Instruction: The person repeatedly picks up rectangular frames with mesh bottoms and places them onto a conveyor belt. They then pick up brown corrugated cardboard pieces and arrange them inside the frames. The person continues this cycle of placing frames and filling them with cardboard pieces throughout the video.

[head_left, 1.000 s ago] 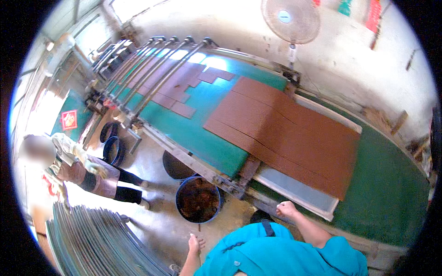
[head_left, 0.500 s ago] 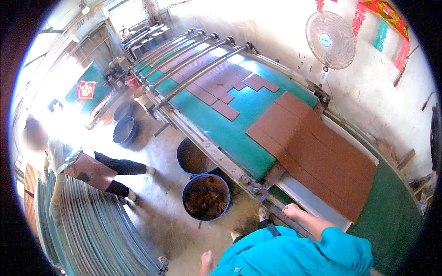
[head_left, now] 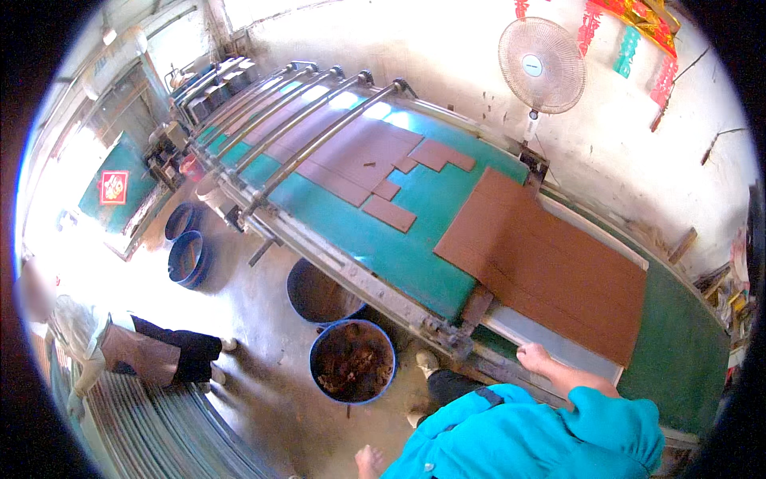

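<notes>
- The right hand (head_left: 535,357) is closed, with the fingers curled in. It's held at the near edge of a pale-rimmed board (head_left: 576,349); whether that edge is touched can't be told.
- The left hand (head_left: 369,461) is half cut off at the bottom, low and well apart from the right one. The fingers look bent, but whether anything is gripped can't be made out.
- The big brown sheet (head_left: 558,275) is laid just beyond the right hand, partly over that board and partly over the end of a green belt (head_left: 399,267).
- A dark green tabletop (head_left: 678,351) can be seen to the right of the right hand.
- Farther off, ahead and left of the right hand, more brown pieces (head_left: 351,172) are spread on the belt, crossed by metal rollers (head_left: 329,140).
- A blue-rimmed tub (head_left: 393,369) of brown scraps is parked ahead of the left hand.
- Well left of the left hand, a co-worker (head_left: 140,355) is seen beside stacked panels (head_left: 167,431).
</notes>
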### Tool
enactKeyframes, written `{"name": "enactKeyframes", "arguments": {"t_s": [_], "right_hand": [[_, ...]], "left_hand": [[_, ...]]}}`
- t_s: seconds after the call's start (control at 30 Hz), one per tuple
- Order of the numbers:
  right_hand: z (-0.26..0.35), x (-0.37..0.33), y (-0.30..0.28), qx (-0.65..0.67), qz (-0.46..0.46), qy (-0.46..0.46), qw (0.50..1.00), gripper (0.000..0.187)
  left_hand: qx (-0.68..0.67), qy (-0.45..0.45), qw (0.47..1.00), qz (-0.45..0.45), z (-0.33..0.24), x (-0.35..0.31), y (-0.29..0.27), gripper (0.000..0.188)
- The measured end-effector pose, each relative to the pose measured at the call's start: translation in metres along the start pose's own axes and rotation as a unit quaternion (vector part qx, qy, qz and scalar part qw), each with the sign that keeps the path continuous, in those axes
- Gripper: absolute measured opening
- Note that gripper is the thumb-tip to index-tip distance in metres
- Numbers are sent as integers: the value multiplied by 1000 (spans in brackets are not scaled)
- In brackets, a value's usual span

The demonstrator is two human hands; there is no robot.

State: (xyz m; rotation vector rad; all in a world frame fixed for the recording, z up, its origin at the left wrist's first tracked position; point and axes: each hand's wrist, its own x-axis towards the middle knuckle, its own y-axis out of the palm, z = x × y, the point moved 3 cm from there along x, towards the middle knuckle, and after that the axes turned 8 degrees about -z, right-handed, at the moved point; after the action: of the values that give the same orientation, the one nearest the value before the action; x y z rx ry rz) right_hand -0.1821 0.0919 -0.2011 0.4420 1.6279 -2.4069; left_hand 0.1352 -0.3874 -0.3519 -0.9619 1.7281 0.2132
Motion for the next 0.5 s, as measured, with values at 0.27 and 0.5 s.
{"name": "enactKeyframes", "arguments": {"t_s": [0.27,0.5], "right_hand": [[136,195,-72,16,-278,-263,924,22],[292,393,-100,58,-420,-344,838,12]], "left_hand": [[-108,182,975,61,-264,-95,149,26],[1,275,953,126,-397,-153,284,26]]}}
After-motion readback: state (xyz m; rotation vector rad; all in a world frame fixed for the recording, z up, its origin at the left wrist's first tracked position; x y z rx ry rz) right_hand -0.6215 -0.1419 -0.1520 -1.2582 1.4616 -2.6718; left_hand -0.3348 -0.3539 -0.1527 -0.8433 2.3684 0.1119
